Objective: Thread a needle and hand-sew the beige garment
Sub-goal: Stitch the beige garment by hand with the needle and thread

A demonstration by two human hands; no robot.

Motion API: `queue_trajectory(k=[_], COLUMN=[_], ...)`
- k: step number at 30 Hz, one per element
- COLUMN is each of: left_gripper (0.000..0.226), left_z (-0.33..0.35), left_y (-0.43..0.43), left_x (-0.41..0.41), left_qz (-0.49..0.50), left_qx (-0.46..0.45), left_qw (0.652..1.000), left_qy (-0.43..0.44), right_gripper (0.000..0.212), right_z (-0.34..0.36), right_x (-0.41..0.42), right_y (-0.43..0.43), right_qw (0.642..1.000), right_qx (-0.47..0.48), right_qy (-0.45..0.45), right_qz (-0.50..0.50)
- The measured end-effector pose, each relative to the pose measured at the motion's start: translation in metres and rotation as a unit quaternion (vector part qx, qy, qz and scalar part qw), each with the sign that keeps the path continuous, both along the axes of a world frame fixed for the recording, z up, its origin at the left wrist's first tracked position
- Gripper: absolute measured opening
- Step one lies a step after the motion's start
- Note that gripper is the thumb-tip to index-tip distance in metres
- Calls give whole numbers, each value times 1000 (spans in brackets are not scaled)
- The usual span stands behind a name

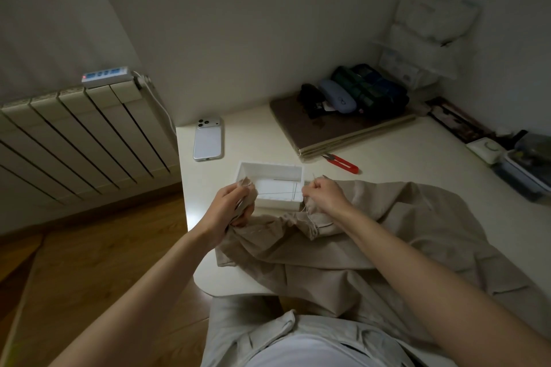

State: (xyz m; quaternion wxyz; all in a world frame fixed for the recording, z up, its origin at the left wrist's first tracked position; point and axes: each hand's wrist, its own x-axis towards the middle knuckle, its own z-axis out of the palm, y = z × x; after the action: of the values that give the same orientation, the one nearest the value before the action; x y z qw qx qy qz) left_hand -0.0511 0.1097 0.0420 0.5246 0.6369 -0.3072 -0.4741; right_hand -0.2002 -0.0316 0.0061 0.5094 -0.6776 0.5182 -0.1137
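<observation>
Both hands are busy at the table's near-left corner. The left hand point(231, 205) is curled round a bunched fold of the beige garment point(372, 247). The right hand point(323, 195) is clenched, pinching a pale thread point(277, 194) that runs taut between the two fists. A thin sliver sticks up just above the right fist; whether it is the needle cannot be told.

The garment spills from under the hands across the white table point(253, 134) and over the person's lap. Just behind the hands, touching the cloth, sits an open white box point(269, 171). Red thread snips point(343, 162) lie near its far right corner, beside a stack of brown boards point(337, 131) carrying dark pouches and a blue-grey case point(337, 95). A white phone point(208, 140) lies face down near the left edge, showing its lenses, with no readable logo.

Left of the table stands a radiator point(74, 134) with a power strip point(105, 76) on top, a red light at its end; its markings are too blurred to read.
</observation>
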Motion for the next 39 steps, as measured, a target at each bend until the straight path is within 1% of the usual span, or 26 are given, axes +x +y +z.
queue_trajectory(k=[5, 7, 9, 12, 14, 17, 19, 22, 25, 29, 31, 35, 39], left_gripper=[25, 27, 30, 30, 27, 20, 12, 13, 5, 13, 15, 12, 11], left_z=[0, -1, -1, 0, -4, -9, -12, -13, -10, -8, -7, -8, -11], left_y=[0, 0, -1, -4, -5, -4, -4, -5, -4, -4, -4, -4, -4], left_x=[0, -2, -5, -6, -4, -2, -2, -2, -2, -1, 0, 1, 2], left_qz=[-9, -10, 7, 38, 28, 3, -7, 10, 11, 15, 22, 45, 61], left_qx=[-2, -2, 3, 38, 54, 46, 22, -5, -23, -36, -38, -37, -29], left_qw=[1000, 1000, 1000, 997, 993, 991, 989, 988, 985, 982, 981, 984, 986], left_qy=[3, 1, -5, -54, -96, -128, -143, -155, -172, -187, -191, -170, -154], right_gripper=[37, 37, 35, 20, 28, 34, 32, 28, 26, 28, 23, 11, 11], right_z=[-11, -12, -13, -9, -3, 10, 15, 17, 19, 21, 21, 21, 21], right_x=[-9, -10, -10, -5, 1, 11, 15, 21, 25, 25, 25, 27, 26], right_y=[-7, -7, -7, -3, 3, 20, 31, 43, 44, 38, 36, 38, 38], right_qw=[999, 999, 999, 999, 997, 992, 990, 985, 981, 982, 983, 982, 980], right_qx=[10, 8, -14, -48, -72, -116, -117, -118, -127, -133, -126, -119, -117], right_qy=[15, 12, 5, 12, 25, -12, -60, -116, -138, -111, -108, -116, -120], right_qz=[-43, -50, -48, -5, 18, 47, 56, 56, 54, 77, 82, 90, 110])
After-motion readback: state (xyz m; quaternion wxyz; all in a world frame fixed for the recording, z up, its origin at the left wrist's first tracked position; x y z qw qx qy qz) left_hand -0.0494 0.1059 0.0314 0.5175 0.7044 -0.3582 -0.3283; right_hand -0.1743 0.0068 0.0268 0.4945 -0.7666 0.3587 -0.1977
